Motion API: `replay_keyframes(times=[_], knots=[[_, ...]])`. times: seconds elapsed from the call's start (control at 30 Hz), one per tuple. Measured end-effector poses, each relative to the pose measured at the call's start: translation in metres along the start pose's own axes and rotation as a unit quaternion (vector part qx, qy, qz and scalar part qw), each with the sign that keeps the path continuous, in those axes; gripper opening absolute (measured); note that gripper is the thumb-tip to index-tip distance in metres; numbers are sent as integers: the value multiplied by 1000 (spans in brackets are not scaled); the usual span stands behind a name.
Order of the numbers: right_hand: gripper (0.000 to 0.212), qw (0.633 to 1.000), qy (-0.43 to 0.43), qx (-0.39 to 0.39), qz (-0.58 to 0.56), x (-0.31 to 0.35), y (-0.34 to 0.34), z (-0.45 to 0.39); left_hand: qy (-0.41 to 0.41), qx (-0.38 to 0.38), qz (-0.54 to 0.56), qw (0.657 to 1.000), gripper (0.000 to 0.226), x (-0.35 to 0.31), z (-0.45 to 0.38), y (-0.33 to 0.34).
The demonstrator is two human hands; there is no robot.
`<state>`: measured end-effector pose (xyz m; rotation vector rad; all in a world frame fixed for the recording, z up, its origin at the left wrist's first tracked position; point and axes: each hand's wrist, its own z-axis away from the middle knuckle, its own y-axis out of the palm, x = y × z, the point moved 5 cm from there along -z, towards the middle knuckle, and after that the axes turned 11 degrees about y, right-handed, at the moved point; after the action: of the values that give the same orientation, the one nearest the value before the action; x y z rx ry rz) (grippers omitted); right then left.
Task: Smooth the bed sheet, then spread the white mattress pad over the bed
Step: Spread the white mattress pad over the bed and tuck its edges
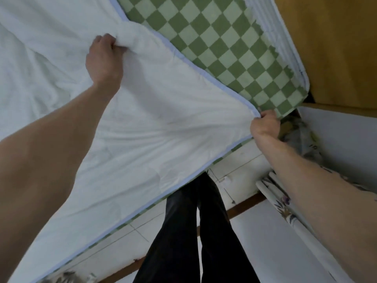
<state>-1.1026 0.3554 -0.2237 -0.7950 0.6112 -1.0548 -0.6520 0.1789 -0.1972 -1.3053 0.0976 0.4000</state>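
- Two legs (204, 231) in black trousers stand on the tiled floor (234, 172) beside the bed; a rolled floral cloth (285, 209) lies to the right
- One white pad (142, 123) with a blue border lies slantwise over the bed, its near edge running from lower left to right
- Right hand (265, 126) pinches the pad's corner; left hand (103, 60) clenches a bunched fold farther up
- Beyond, one green checked sheet (224, 48) shows uncovered, reaching the mattress corner by the wooden panel (336, 48)
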Motion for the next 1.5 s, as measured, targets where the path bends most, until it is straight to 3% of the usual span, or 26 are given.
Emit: replay_keyframes(times=[0.13,0.27,0.4,0.53,0.63,0.77,0.83,0.9,1.0,1.23,1.37,1.5], knots=[[18,999,11,-22,-37,-7,-3,-3,60,-81,15,995,38,-55,-69,-26],[17,995,29,-42,-81,-10,6,0,52,-16,9,998,40,-73,-98,-6],[21,992,39,-61,-103,-9,12,2,49,-16,29,998,39,-71,-94,12],[24,991,30,-79,-104,-4,14,8,34,-14,42,998,58,-74,-99,15],[29,995,17,-50,-85,0,11,10,49,-16,27,998,69,-80,-102,13],[14,995,-34,46,-87,23,5,7,81,15,-35,996,51,-83,-108,13],[14,989,-77,78,-97,32,0,2,73,13,-1,997,34,-84,-110,10],[17,987,-116,56,-100,31,-8,-4,55,-13,65,996,24,-83,-112,6],[21,990,-109,23,-83,23,-8,-9,57,-27,109,992,29,-82,-109,5],[18,993,-95,-8,-70,33,-10,0,45,16,38,998,49,-104,-105,12],[28,978,-185,-71,-66,61,-33,4,128,-4,-71,989,49,-140,-95,12],[27,938,-331,-99,-41,135,-51,-14,220,29,-69,973,42,-188,-125,16]])
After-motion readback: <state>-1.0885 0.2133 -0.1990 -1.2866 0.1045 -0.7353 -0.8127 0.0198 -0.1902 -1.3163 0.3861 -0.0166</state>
